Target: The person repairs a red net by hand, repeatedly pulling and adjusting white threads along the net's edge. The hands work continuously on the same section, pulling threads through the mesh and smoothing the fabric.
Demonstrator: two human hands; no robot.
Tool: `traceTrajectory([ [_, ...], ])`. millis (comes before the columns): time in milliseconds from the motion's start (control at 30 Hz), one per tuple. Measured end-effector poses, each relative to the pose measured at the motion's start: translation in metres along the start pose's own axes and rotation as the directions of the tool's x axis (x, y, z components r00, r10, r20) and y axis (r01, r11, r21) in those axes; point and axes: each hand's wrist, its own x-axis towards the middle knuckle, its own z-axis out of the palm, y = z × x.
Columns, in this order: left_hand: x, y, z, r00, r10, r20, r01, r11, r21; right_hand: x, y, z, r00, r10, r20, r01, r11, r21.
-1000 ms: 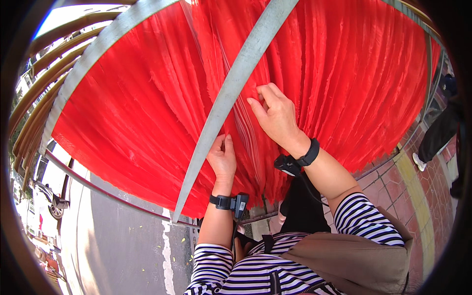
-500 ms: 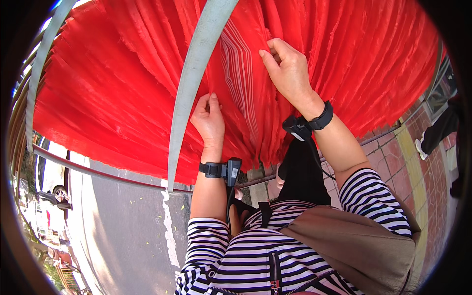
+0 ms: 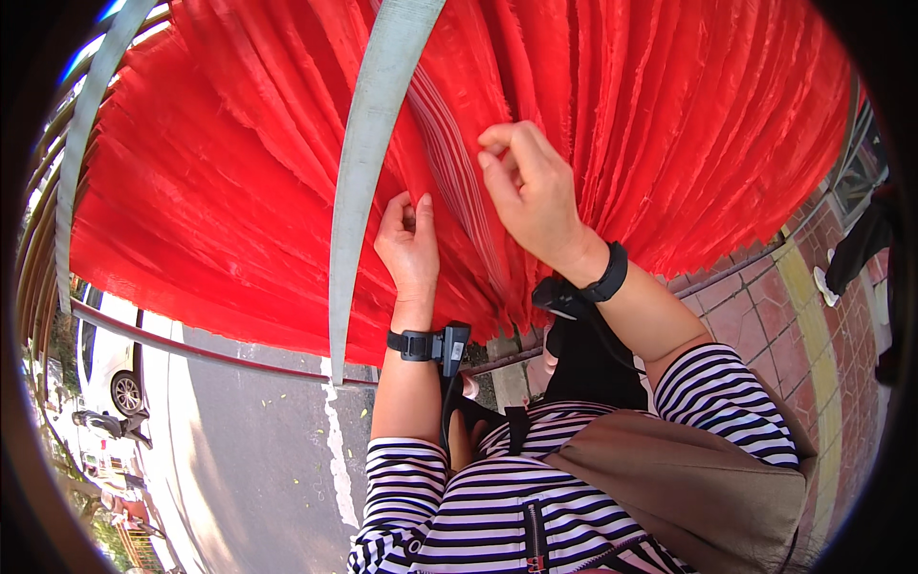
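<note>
The pleated red fabric banner (image 3: 239, 191) hangs straight ahead of and above the person, its folds running lengthwise away from the body toward the top of the view, so both hands reach up and forward into it. The right hand (image 3: 531, 196) is the higher and more central one: its thumb and forefinger are pinched together on a narrow fold where the cloth shows pale stripes, the other fingers curled. The left hand (image 3: 409, 244) sits lower and just left of it, fingers closed around a neighbouring pleat, close beside the grey metal rail (image 3: 368, 182) that crosses the cloth from the top of the view down to its lower hem. The two hands are near each other but apart, with a few pleats between them. Each wrist carries a black strap with a small device. Below the hem lies grey asphalt road (image 3: 249, 450) on the left, with a white car (image 3: 110, 368) at the edge, and red brick paving (image 3: 765, 316) on the right.
</note>
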Motion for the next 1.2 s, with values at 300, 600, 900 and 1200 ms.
traceTrajectory([
  [300,0.005,0.011,-0.002,0.997,0.073,0.004,-0.073,0.984,0.161,-0.025,0.002,0.053,0.980,0.034,0.195,-0.090,0.954,0.287],
  [600,0.009,0.011,0.001,0.986,0.159,-0.045,-0.150,0.977,0.152,-0.015,0.038,0.072,0.953,0.070,0.294,-0.132,0.972,0.196],
  [900,0.014,0.000,0.003,0.998,0.057,0.012,-0.058,0.971,0.231,-0.002,0.066,0.049,0.978,0.095,0.185,-0.115,0.988,0.104],
  [1200,0.004,0.025,0.009,0.975,0.048,0.215,-0.105,0.959,0.262,-0.009,0.069,0.049,0.963,0.031,0.269,-0.053,0.996,0.072],
])
